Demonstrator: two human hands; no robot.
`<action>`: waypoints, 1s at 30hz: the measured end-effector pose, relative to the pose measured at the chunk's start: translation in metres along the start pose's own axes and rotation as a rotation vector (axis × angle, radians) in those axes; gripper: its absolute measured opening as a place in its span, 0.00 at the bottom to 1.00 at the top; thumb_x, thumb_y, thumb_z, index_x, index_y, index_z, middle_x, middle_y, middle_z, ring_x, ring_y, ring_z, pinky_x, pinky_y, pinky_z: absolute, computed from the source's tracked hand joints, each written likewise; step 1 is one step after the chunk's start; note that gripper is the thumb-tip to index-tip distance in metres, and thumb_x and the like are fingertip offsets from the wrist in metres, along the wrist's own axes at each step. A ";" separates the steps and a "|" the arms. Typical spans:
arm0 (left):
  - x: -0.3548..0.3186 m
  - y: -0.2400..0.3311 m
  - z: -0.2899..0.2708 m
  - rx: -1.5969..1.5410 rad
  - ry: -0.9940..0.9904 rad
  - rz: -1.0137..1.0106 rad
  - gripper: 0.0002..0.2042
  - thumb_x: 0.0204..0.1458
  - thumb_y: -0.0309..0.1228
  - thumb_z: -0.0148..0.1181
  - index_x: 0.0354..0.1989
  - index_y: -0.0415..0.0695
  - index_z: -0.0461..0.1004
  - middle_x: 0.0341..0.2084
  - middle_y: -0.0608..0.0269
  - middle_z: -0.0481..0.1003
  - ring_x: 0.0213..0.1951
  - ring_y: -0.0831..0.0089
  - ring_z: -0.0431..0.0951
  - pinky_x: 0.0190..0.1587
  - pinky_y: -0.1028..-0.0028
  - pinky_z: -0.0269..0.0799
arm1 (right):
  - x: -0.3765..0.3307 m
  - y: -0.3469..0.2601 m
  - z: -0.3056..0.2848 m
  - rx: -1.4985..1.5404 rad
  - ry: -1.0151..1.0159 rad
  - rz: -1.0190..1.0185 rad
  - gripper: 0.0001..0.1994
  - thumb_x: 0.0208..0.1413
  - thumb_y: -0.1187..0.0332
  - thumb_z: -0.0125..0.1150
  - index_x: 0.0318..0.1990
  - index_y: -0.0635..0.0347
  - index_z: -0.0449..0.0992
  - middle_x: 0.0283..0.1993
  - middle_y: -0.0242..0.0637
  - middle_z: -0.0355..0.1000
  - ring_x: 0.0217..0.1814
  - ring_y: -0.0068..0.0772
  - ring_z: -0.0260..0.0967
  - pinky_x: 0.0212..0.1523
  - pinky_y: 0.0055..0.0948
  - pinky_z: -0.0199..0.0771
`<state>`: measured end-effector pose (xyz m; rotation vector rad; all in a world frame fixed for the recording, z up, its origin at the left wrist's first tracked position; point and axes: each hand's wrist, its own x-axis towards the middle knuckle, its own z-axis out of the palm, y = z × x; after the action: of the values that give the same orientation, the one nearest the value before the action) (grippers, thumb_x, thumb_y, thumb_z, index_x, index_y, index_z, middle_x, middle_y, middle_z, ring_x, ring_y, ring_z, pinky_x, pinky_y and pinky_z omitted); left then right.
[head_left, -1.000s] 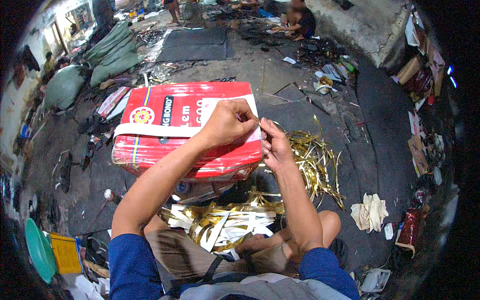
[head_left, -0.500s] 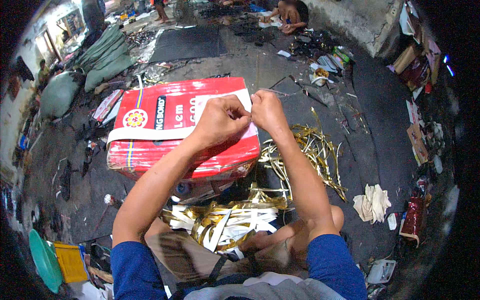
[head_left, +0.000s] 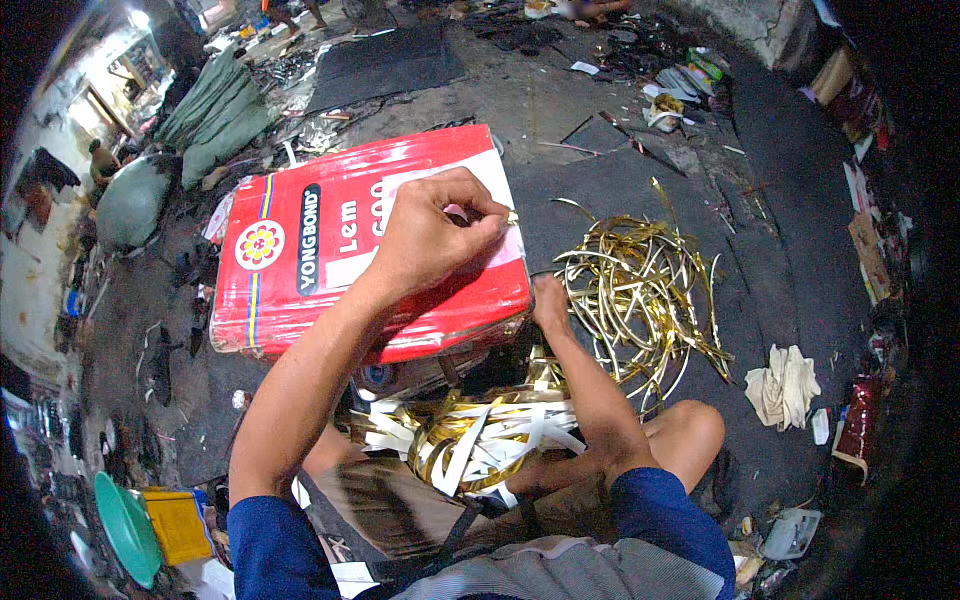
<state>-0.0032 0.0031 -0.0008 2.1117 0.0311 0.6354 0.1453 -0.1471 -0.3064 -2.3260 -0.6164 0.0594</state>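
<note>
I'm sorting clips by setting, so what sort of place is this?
Probably a small, informal workshop where people work on the floor: a tangle of gold strips and a heap of white strips lie near a red box, with scraps scattered around.

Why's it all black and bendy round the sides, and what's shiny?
In the head view: the wide fisheye lens makes the bending and likely the black rim; glare streaks the red box along its near side; the gold strips glint; a bright light glows white at upper left.
</note>
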 end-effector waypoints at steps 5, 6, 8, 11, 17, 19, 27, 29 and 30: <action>0.003 0.007 0.009 0.004 0.002 0.065 0.02 0.49 0.23 0.68 0.29 0.38 0.84 0.27 0.62 0.80 0.29 0.77 0.80 0.33 0.77 0.75 | -0.031 0.082 0.040 -0.336 -0.228 0.054 0.11 0.56 0.70 0.60 0.35 0.69 0.85 0.43 0.51 0.79 0.48 0.51 0.78 0.47 0.46 0.81; 0.002 0.006 0.008 0.004 0.005 0.069 0.02 0.48 0.23 0.68 0.29 0.38 0.84 0.27 0.63 0.80 0.29 0.78 0.80 0.32 0.77 0.75 | -0.031 0.081 0.039 -0.329 -0.249 0.053 0.11 0.56 0.70 0.59 0.36 0.70 0.84 0.44 0.54 0.78 0.48 0.54 0.77 0.48 0.48 0.81; 0.005 0.008 0.009 -0.001 0.009 0.095 0.02 0.48 0.23 0.69 0.30 0.39 0.84 0.27 0.63 0.80 0.29 0.78 0.80 0.32 0.77 0.75 | -0.033 0.086 0.036 -0.244 -0.239 0.096 0.13 0.55 0.70 0.55 0.37 0.75 0.80 0.44 0.64 0.76 0.48 0.63 0.77 0.51 0.53 0.77; 0.004 0.004 0.009 0.019 0.004 0.107 0.02 0.49 0.22 0.68 0.31 0.39 0.85 0.28 0.63 0.80 0.29 0.79 0.79 0.31 0.77 0.74 | -0.044 0.079 0.033 -0.090 -0.139 0.310 0.16 0.55 0.68 0.54 0.39 0.78 0.78 0.44 0.71 0.76 0.49 0.68 0.76 0.53 0.56 0.76; 0.004 0.004 -0.013 0.280 -0.111 0.365 0.09 0.49 0.19 0.66 0.39 0.41 0.84 0.33 0.59 0.80 0.34 0.70 0.82 0.34 0.74 0.78 | -0.041 0.084 0.047 -0.220 -0.277 0.266 0.19 0.59 0.63 0.57 0.45 0.76 0.77 0.45 0.69 0.77 0.53 0.67 0.76 0.54 0.55 0.78; 0.002 0.001 -0.007 0.322 -0.158 0.430 0.13 0.49 0.16 0.65 0.44 0.42 0.82 0.37 0.57 0.79 0.38 0.65 0.82 0.39 0.71 0.79 | -0.036 0.108 0.032 -0.413 -0.403 0.117 0.16 0.60 0.63 0.55 0.41 0.71 0.80 0.42 0.61 0.78 0.44 0.60 0.78 0.53 0.50 0.78; -0.003 0.006 0.002 0.533 -0.069 0.595 0.14 0.49 0.16 0.67 0.43 0.43 0.84 0.35 0.59 0.80 0.37 0.66 0.82 0.41 0.69 0.78 | -0.035 0.125 0.021 -0.249 -0.210 0.405 0.30 0.59 0.62 0.58 0.62 0.77 0.61 0.50 0.64 0.76 0.53 0.65 0.77 0.53 0.53 0.79; -0.008 0.015 -0.010 0.526 -0.235 0.443 0.20 0.53 0.35 0.63 0.55 0.45 0.79 0.45 0.54 0.77 0.48 0.58 0.76 0.52 0.60 0.73 | -0.041 0.124 0.019 -0.296 -0.210 0.421 0.28 0.61 0.64 0.53 0.62 0.78 0.61 0.49 0.65 0.77 0.52 0.64 0.77 0.53 0.54 0.79; -0.011 0.017 -0.011 0.602 -0.251 0.392 0.23 0.55 0.40 0.61 0.58 0.46 0.78 0.47 0.52 0.75 0.51 0.57 0.72 0.54 0.57 0.70 | -0.041 0.111 0.011 -0.326 -0.211 0.423 0.26 0.61 0.65 0.50 0.62 0.77 0.62 0.48 0.66 0.77 0.52 0.64 0.77 0.53 0.54 0.79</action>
<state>-0.0213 -0.0016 0.0128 2.8043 -0.3841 0.6334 0.1532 -0.2284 -0.3931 -2.7571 -0.2340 0.4332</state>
